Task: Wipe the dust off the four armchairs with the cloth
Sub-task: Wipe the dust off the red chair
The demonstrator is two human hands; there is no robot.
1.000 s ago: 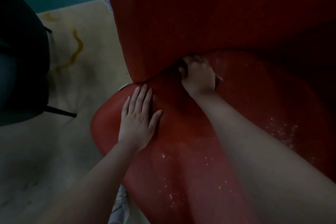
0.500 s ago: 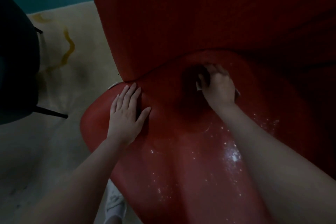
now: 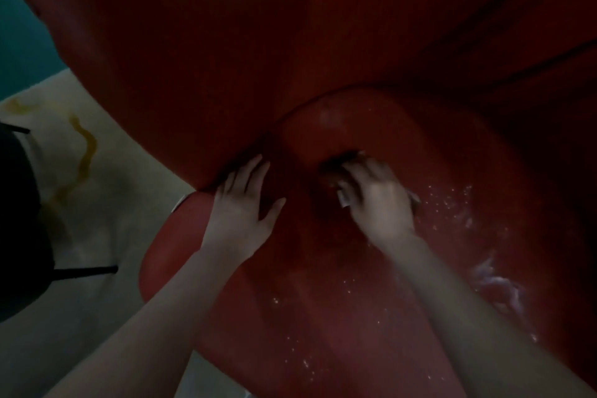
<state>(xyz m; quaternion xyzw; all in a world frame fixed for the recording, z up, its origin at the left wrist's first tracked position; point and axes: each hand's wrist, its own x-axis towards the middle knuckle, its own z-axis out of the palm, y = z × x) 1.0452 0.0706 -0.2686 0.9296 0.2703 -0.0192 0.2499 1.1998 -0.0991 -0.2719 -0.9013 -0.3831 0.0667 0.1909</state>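
A red armchair point(image 3: 323, 42) fills most of the head view, its backrest above and its seat point(image 3: 355, 300) below, speckled with white dust. My left hand point(image 3: 242, 213) lies flat on the seat's left side near the crease, fingers spread. My right hand point(image 3: 378, 200) presses down near the crease at the back of the seat, fingers curled over a small pale cloth point(image 3: 344, 200), of which only edges show beside the hand. A smear of white dust point(image 3: 494, 284) lies on the seat's right side.
A dark chair point(image 3: 19, 220) with thin black legs stands at the left edge. Beige floor point(image 3: 97, 220) with a yellowish squiggle mark lies between the two chairs. A teal wall point(image 3: 19, 42) rises at the far left.
The view has moved closer to the chair. My right hand with the cloth has slid from the left part of the crease toward the middle of the seat back. The left hand stays flat.
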